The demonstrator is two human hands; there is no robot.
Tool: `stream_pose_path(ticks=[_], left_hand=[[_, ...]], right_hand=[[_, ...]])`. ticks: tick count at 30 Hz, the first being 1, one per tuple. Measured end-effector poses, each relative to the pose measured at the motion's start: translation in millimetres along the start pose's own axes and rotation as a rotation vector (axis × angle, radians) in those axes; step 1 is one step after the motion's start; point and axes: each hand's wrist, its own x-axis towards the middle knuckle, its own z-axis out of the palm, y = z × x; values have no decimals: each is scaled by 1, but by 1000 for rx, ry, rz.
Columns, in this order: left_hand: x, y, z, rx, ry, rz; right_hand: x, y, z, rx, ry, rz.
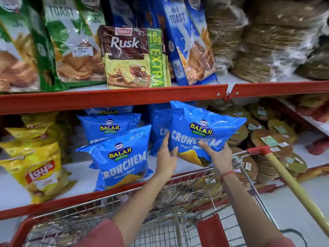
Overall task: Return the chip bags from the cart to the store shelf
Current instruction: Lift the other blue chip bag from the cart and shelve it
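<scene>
A blue Balaji Crunchem chip bag (201, 125) is held tilted in front of the lower shelf (85, 175), just under the red shelf rail. My left hand (166, 155) grips its lower left edge and my right hand (219, 154) grips its bottom right corner. More blue Crunchem bags stand on the shelf: one at the front (122, 157), one behind it (108, 127) and one partly hidden behind the held bag (160, 129). The wire cart (160, 207) with its red rim is below my arms; its basket shows no bags.
Yellow Lay's bags (39, 170) stand on the lower shelf at the left. Stacks of flat round packs (270, 139) fill the shelf to the right. Toast and rusk packs (135, 57) sit on the upper shelf. A yellow pole with a red end (292, 182) leans at the right.
</scene>
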Motion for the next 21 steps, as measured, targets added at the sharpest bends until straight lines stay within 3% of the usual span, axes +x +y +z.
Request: stream_pose_path(ticks=[5,10,21], left_hand=[[-11,-16,5,29,84,-25],[-21,-22,-3,122,123,-156],[-5,-36,-8,63,0,-168]], right_hand=[[4,-3,-3,-40,-154,43],[10,2,-1,-253,-338,71],[30,26,6,-406,-322,115]])
